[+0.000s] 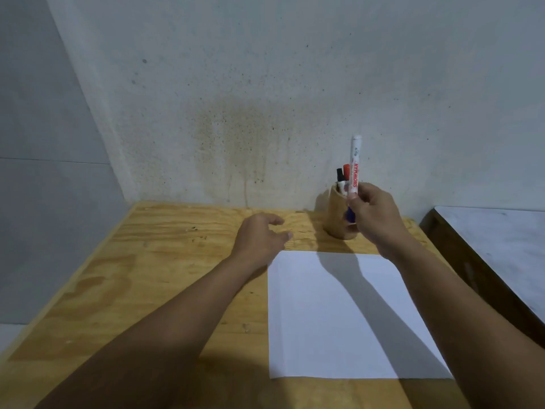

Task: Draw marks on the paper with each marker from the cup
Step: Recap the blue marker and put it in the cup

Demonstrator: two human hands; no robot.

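The desk [165, 261] is a sheet of pale plywood with strong grain, a few knots and darker blotches, pushed into a corner of the room. Behind the cup [336, 216] rises a grey wall [265, 69], speckled with dark spots and marked by a brownish stain with faint drip lines to the left of the cup; a smoother grey wall closes the corner further left. To the right of the cup, apart from the desk, stands a dark-framed piece of furniture with a pale marbled top [495, 246]. The cup is a tan, cork-coloured cylinder standing upright at the far edge of the desk, close to the wall, with a black-capped marker [339, 175] and a red-capped marker [346, 170] sticking out of it. The paper [318, 320] is a plain white sheet with no marks, lying flat on the desk just in front of the cup, crossed by an arm's shadow. The right hand [374, 216], just beside the cup and in front of it, is closed around a white marker [354, 163] with red lettering, held upright with its dark blue end down by the fingers. The left hand [259, 234] hovers over the desk to the left of the cup, fingers loosely curled and spread, holding nothing.
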